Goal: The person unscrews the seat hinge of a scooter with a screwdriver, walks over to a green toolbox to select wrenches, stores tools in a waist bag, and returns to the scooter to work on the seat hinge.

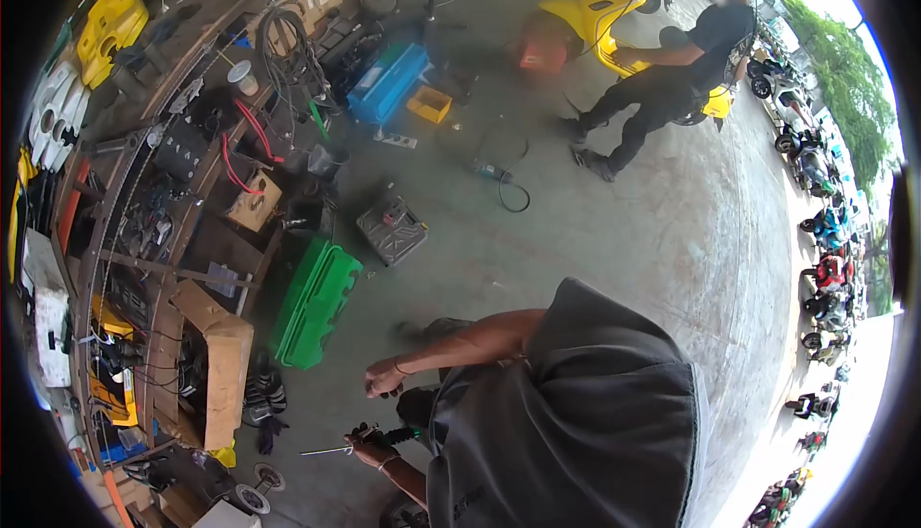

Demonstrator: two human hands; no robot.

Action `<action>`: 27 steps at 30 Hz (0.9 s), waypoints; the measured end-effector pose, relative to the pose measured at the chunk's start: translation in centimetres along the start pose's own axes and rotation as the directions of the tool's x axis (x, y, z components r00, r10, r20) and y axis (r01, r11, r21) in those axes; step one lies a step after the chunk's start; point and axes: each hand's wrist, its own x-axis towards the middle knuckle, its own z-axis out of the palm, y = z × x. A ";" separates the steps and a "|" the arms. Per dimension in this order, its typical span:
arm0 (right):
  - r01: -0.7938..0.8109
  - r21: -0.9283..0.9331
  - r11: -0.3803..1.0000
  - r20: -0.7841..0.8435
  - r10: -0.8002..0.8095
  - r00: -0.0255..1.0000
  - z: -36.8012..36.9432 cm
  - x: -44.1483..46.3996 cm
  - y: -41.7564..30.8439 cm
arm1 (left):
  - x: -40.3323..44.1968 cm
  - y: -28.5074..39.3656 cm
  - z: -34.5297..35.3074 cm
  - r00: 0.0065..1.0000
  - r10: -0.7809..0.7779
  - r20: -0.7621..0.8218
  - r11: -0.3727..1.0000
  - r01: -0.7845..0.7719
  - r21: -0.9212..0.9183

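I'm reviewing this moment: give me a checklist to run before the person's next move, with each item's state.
1. Tool gripped: ok, it is in the left hand.
2. Tool tip free: ok, its thin shaft points away from the right hand.
3. Right hand empty: cannot tell, its fingers are curled.
4. Floor clear: not ok, the green case, grey case and cable lie on it.
5. Co-worker well apart: ok, beside the yellow scooter.

Strong daylight from the right, dimmer interior at left.
Glare whitens the pale ground beyond the row of parked motorcycles; soft sheen crosses the smooth grey concrete floor. Fisheye distortion curves the scene toward black edges, and blur softens the red boxy object.
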 end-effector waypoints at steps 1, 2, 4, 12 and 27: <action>-0.017 -0.027 0.999 -0.048 0.015 0.999 -1.9 1.0 -0.4 | 1.2 0.8 0.1 0.999 0.036 -0.011 0.999 -0.037 -0.024; 0.020 -0.023 1.000 -0.086 -0.022 0.996 -3.7 1.9 -0.8 | 2.5 1.4 0.1 1.000 0.030 -0.007 0.999 -0.030 -0.024; 0.050 0.038 0.998 -0.187 -0.042 0.981 -7.3 3.4 -1.9 | 5.2 2.8 -0.2 0.999 0.026 -0.037 0.999 -0.028 -0.031; -0.001 0.128 0.992 -0.514 0.068 0.855 -15.2 6.2 -4.8 | 8.6 6.7 3.2 1.000 -0.009 -0.025 0.997 0.011 0.073; -0.024 -0.975 0.221 -0.193 -0.784 0.589 -22.8 50.5 19.1 | 43.4 -11.5 0.4 0.973 0.205 -0.110 0.977 -0.196 0.085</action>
